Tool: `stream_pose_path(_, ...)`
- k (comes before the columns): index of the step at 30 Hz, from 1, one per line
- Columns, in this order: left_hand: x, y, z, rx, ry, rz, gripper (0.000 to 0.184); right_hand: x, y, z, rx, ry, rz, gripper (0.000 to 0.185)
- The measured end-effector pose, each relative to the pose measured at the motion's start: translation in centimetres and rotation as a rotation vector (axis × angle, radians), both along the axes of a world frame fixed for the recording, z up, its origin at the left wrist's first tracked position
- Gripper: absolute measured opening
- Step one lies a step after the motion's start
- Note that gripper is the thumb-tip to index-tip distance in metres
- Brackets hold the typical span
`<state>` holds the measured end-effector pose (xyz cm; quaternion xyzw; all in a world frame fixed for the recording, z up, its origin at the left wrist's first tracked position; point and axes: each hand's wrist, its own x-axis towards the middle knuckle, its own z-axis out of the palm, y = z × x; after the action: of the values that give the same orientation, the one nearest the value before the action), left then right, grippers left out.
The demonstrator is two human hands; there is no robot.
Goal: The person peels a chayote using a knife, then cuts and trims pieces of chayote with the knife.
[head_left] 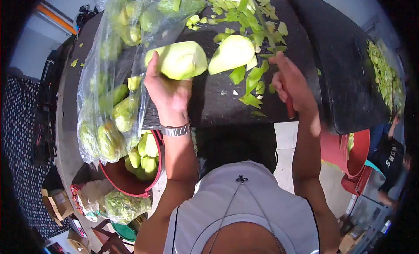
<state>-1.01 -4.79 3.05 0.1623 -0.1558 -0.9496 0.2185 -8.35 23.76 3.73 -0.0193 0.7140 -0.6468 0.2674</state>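
My left hand (170,90) grips a peeled green papaya (181,59), thumb on its left side and fingers hidden beneath it. A second peeled green papaya (232,53) lies on the dark table just to its right. My right hand (290,83) is closed around the reddish handle of a knife (290,107). Its blade points away from me over the peelings and is hard to make out. Green peelings (253,81) are scattered between my hands and toward the far side of the table. The knife is apart from both papayas.
A clear plastic bag (111,75) of green papayas covers the table's left part and hangs over its edge. Below stands a red bucket (126,179) with peeled pieces. At right are another dark table (349,75) with peelings, a red bin (342,151) and another person (388,158).
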Motion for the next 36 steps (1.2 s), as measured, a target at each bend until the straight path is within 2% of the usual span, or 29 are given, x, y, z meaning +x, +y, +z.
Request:
stream_pose_path(2, -0.1, 0.2, -0.4, -0.087, -0.019, -0.022, 0.052, -1.3, 0.7, -0.7, -0.660, -0.427, 0.265, 0.073)
stream_pose_path(3, 0.2, -0.4, -0.9, -0.106, 0.134, -0.201, 0.064, -1.3, 0.1, -0.7, -0.755, -0.515, 0.278, 0.076)
stream_pose_path(5, 0.2, -0.4, -2.1, 0.002, 0.163, -0.186, 0.067, -0.7, -0.7, -0.6, -0.940, -0.695, 0.286, 0.081)
stream_pose_path(7, 0.3, 0.0, -2.2, 0.135, 0.241, -0.221, 0.069, 0.0, -1.3, -0.6, -0.935, -0.641, 0.274, 0.081)
stream_pose_path(8, 0.2, 0.2, -2.2, 0.123, 0.214, -0.219, 0.068, 0.3, -1.4, -0.5, -0.935, -0.609, 0.267, 0.081)
stream_pose_path(10, 0.1, 0.5, -2.2, 0.096, 0.158, -0.218, 0.068, 0.9, -1.2, 0.1, -0.834, -0.364, 0.207, 0.080)
stream_pose_path(11, 0.1, 0.5, -2.4, 0.129, 0.212, -0.267, 0.068, 1.1, -1.1, 0.4, -0.780, -0.243, 0.175, 0.079)
stream_pose_path(14, 0.5, 1.1, -3.3, 0.189, 0.306, -0.367, 0.067, -1.9, -0.9, 0.0, -0.785, -0.579, 0.128, 0.080)
stream_pose_path(15, 0.4, 1.5, -3.2, 0.171, 0.305, -0.369, 0.067, -2.4, -0.9, 0.5, -0.879, -0.818, 0.090, 0.080)
stream_pose_path(18, -0.4, 1.5, -3.2, 0.137, 0.373, -0.448, 0.067, -0.8, -0.4, 2.0, -1.024, -0.567, 0.311, 0.079)
stream_pose_path(22, -0.2, 2.1, -3.4, 0.146, 0.316, -0.456, 0.067, 0.7, -1.0, 2.0, -0.791, -0.351, 0.196, 0.079)
stream_pose_path(23, -0.3, 2.3, -3.9, 0.192, 0.387, -0.487, 0.067, 1.5, -1.3, 1.7, -0.651, -0.257, 0.128, 0.073)
stream_pose_path(26, 0.0, 3.4, -2.6, 0.129, 0.214, -0.355, 0.066, 4.2, -2.6, 1.2, -0.132, 0.085, 0.140, 0.065)
stream_pose_path(27, 0.0, 3.5, -2.7, 0.102, 0.233, -0.364, 0.062, 4.6, -2.6, 0.8, -0.111, 0.037, 0.192, 0.053)
stream_pose_path(30, 0.3, 4.3, -2.3, 0.073, 0.193, -0.288, 0.056, 6.6, -2.7, 0.4, 0.083, 0.207, 0.194, 0.039)
stream_pose_path(31, 0.5, 4.1, -2.6, 0.045, 0.161, -0.272, 0.051, 7.0, -2.8, -0.1, 0.069, 0.223, 0.150, 0.031)
stream_pose_path(36, 0.5, 4.9, -2.7, 0.003, 0.098, -0.222, 0.041, 8.9, -3.0, 1.4, 0.077, 0.175, 0.120, 0.025)
